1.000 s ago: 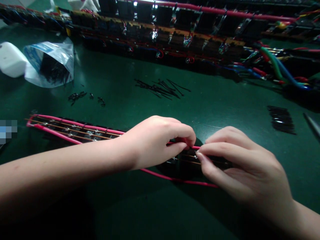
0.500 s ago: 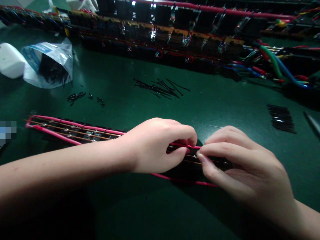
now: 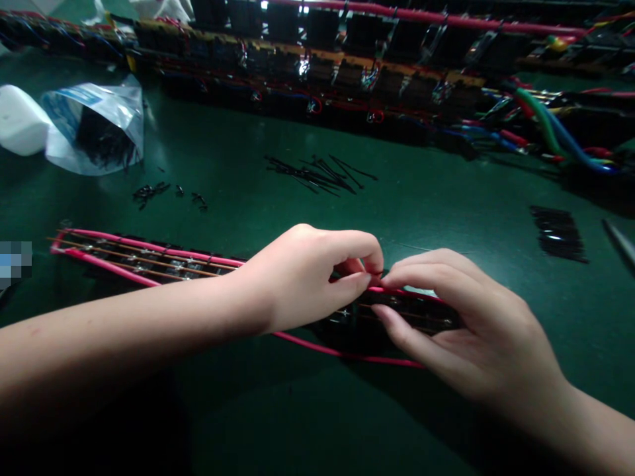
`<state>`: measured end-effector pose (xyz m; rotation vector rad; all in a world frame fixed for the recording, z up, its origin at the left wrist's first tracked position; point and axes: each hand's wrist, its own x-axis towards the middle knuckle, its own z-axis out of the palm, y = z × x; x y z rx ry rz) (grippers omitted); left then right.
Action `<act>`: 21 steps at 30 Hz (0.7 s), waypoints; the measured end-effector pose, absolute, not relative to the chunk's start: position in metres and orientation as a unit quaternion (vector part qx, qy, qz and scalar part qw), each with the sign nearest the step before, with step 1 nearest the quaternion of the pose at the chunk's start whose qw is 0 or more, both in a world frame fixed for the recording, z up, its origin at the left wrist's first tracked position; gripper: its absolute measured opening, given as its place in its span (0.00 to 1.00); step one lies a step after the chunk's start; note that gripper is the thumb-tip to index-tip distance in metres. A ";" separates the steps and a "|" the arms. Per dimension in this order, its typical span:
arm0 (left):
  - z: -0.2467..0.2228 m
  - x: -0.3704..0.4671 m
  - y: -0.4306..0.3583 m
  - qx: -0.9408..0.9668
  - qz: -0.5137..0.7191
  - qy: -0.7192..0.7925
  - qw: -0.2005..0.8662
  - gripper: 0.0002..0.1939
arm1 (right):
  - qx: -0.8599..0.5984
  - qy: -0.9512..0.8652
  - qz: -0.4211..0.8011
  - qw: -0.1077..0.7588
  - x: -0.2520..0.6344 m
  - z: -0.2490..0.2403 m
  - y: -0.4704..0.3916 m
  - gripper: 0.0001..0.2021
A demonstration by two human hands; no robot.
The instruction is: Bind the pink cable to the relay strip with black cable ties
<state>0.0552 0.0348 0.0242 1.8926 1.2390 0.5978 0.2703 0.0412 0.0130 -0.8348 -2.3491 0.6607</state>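
Note:
A long black strip (image 3: 173, 266) with thin brown rods and a red wire (image 3: 198, 253) along its edge lies across the table. My left hand (image 3: 312, 277) is over its middle, thumb and forefinger pinched at the red wire. A thin dark end, seemingly of a black cable tie (image 3: 380, 273), shows at these fingertips. My right hand (image 3: 466, 317) is at the strip's right part. Its thumb is apart from its fingers, and the forefinger tip nearly meets the left fingertips. A loose length of red wire (image 3: 342, 355) runs along the near side. My hands hide part of the strip.
Loose black cable ties (image 3: 312, 175) lie beyond the strip, with small black clippings (image 3: 151, 192) to the left. An open plastic bag (image 3: 94, 129) is beside a white object (image 3: 22, 119). Black sticks (image 3: 558, 235) lie right. A large wired assembly (image 3: 322, 73) spans the back.
My left hand has risen slightly and shifted a little left. My right hand has moved left; its thumb and forefinger, close together before, are now apart.

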 end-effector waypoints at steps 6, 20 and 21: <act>0.024 0.055 0.039 0.740 0.270 0.482 0.383 0.07 | -0.312 -0.872 0.258 0.276 0.270 0.012 0.040 0.11; 0.025 0.055 0.040 0.717 0.254 0.508 0.404 0.07 | -0.304 -0.874 0.257 0.279 0.270 0.013 0.040 0.11; 0.025 0.055 0.040 0.717 0.253 0.510 0.403 0.07 | -0.302 -0.874 0.257 0.279 0.270 0.013 0.040 0.11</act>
